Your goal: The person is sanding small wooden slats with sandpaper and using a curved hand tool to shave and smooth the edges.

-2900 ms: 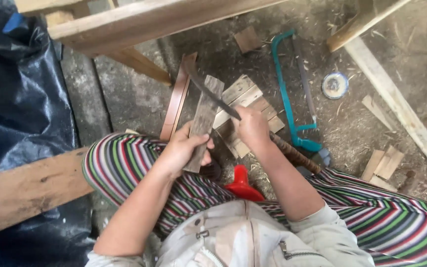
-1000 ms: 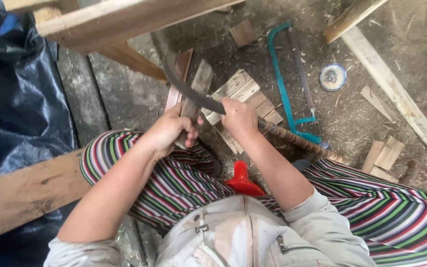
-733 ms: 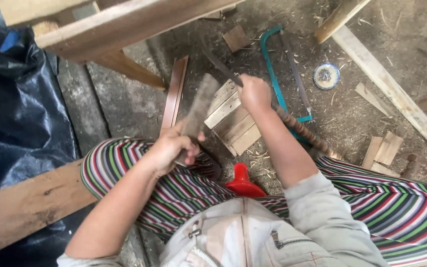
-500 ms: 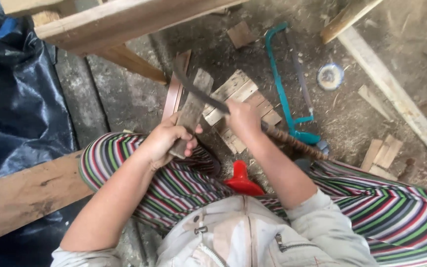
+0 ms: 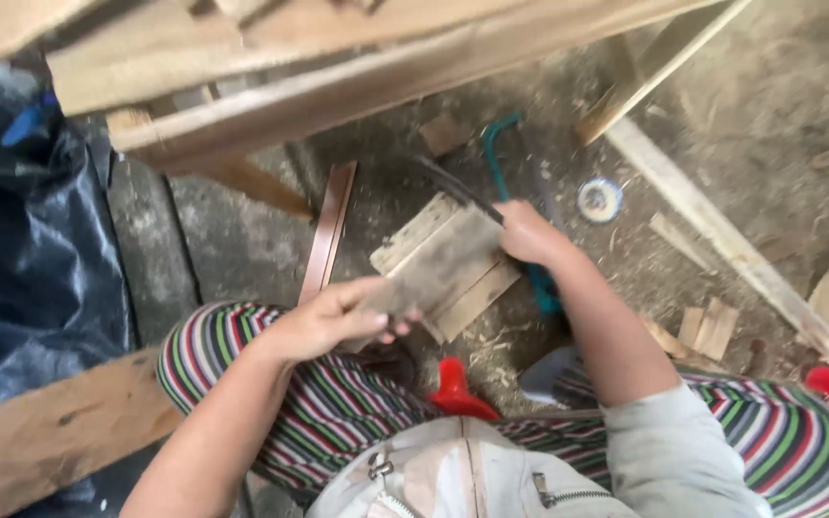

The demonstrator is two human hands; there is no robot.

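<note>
**A:** Where did the wood lie, relative to the hands?

**B:** The left hand (image 5: 333, 321) had its fingers closed round the near end of a flat grey wooden slat (image 5: 438, 270). The slat ran up and to the right from that grip, its long axis slanting away from the body, with the far end close to the right hand (image 5: 528, 233). So the piece sat between the two hands, the left gripping it and the right near its upper tip.

**B:** The right hand was clenched on the handle of a dark blade (image 5: 453, 184), which stuck out up and to the left, just past the slat's far end. The picture was blurred, so I couldn't tell whether the edge touched the wood.

**A:** And under it?

**B:** A small stack of pale boards (image 5: 438, 278) lay on the dusty floor directly beneath the slat. A teal hacksaw (image 5: 501, 163) lay just beyond the right hand, partly hidden by it.

**A:** Any packages or labels?

**B:** None to speak of. A small round roll, white with a blue ring (image 5: 600, 200), lay on the floor to the right, well apart. A narrow reddish-brown strip (image 5: 330, 230) lay to the left of the boards, and black plastic sheeting (image 5: 21, 249) was heaped at the far left.
</note>
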